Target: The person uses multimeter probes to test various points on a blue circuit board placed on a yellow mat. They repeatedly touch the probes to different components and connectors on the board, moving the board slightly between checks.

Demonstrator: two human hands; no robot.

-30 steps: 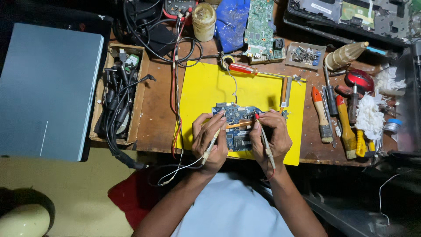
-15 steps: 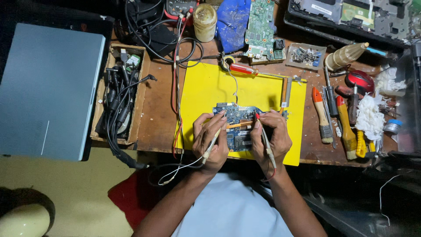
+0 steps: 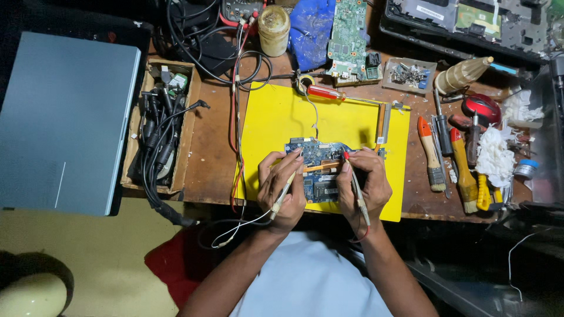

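A blue circuit board (image 3: 318,157) lies on a yellow mat (image 3: 294,120) near the front edge of a wooden bench. My left hand (image 3: 281,191) grips a thin probe (image 3: 284,189) with a white lead, its tip touching the board's left part. My right hand (image 3: 363,186) pinches a second probe (image 3: 356,188) with a red tip, pressed to the board's right side. Both hands rest over the board's near half and hide part of it.
A closed grey laptop (image 3: 61,120) lies at the left beside a wooden box of black cables (image 3: 160,132). A red-handled screwdriver (image 3: 326,93), a green circuit board (image 3: 348,35) and a jar (image 3: 274,28) sit behind the mat. Brushes, screwdrivers (image 3: 432,154) and white wadding (image 3: 495,154) crowd the right.
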